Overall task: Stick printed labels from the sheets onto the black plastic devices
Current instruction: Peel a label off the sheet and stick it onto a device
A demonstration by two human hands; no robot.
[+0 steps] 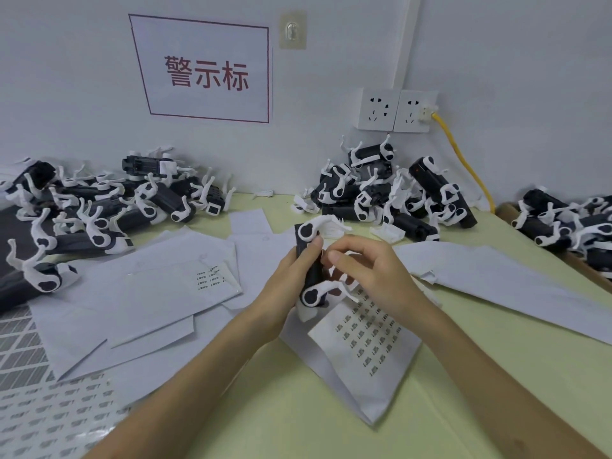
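- Nearest me on the left, a full sheet (49, 422) of small printed labels lies on the green tabletop (265, 409).
- A second sheet (367, 339) with rows of labels lies just under my hands.
- My left hand (288, 274) grips a black device (317, 276) and holds it upright above that second sheet. The device has a white arm at its top and another at its bottom.
- My right hand (367, 270) is close beside the device, with its fingers bent and its thumb tip at the device's side. I cannot tell if it pinches anything.
- To the left lie blank papers (149, 309). One paper (208, 276) has only a few labels on it.
- Farther back are three heaps of black and white devices: a left pile (99, 207), a middle pile (390, 193) and a right pile (563, 223).
- On the wall hang a sign (205, 71) with red letters and two sockets (397, 111). A yellow cable (463, 160) is plugged into the right one.
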